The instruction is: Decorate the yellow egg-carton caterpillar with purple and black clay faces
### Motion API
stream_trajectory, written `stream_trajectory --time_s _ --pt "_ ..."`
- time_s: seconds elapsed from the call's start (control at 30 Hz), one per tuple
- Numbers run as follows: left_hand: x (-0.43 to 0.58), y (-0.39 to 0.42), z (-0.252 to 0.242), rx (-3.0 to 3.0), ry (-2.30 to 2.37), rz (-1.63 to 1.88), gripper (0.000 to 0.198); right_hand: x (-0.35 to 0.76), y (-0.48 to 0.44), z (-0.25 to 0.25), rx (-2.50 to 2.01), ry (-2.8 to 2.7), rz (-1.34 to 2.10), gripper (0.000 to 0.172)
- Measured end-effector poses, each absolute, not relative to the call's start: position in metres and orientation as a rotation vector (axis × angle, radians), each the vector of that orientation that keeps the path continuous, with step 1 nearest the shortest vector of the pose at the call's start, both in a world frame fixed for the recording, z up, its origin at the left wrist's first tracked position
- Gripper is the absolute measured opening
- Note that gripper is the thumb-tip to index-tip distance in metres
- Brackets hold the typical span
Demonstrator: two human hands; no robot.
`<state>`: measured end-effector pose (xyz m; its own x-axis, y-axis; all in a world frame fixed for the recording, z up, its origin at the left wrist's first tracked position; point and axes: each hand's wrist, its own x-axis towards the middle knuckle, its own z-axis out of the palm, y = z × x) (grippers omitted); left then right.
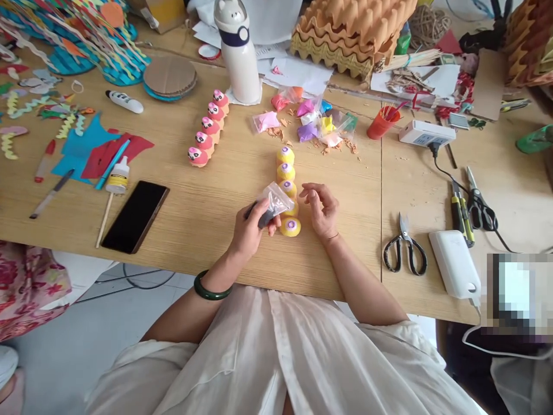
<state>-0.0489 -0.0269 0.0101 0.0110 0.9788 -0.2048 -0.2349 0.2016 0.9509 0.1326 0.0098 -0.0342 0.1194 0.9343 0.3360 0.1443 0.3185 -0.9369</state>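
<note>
My left hand [253, 230] grips a small clear plastic bag [274, 203] with a dark lump, probably clay, inside. My right hand [322, 210] hangs just to the right of the bag, its fingers loosely curled, with nothing visible in them. Between my hands lies a row of several yellow rounded cups with purple centres [287, 189], and the bag partly covers one. Further left stands a row of several pink-topped figures with painted eyes [209, 129].
Bags of coloured clay [309, 118] lie beyond the yellow row on the wooden table [203, 219]. A black phone [135, 216] is on the left. Black-handled scissors [404, 248] and a white power bank [453, 265] are on the right, near the table's front edge.
</note>
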Motion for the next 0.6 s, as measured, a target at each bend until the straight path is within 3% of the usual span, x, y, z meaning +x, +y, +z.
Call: stream_trajectory --time_s 0.27,0.6 --pt "-0.037 -0.026 0.007 0.952 1.113 1.12 0.06 0.13 0.004 -0.007 -0.878 -1.251 1.332 0.045" --pt "-0.045 -0.026 0.01 0.933 1.176 1.161 0.061 0.131 0.004 -0.007 -0.822 -1.227 1.604 0.046"
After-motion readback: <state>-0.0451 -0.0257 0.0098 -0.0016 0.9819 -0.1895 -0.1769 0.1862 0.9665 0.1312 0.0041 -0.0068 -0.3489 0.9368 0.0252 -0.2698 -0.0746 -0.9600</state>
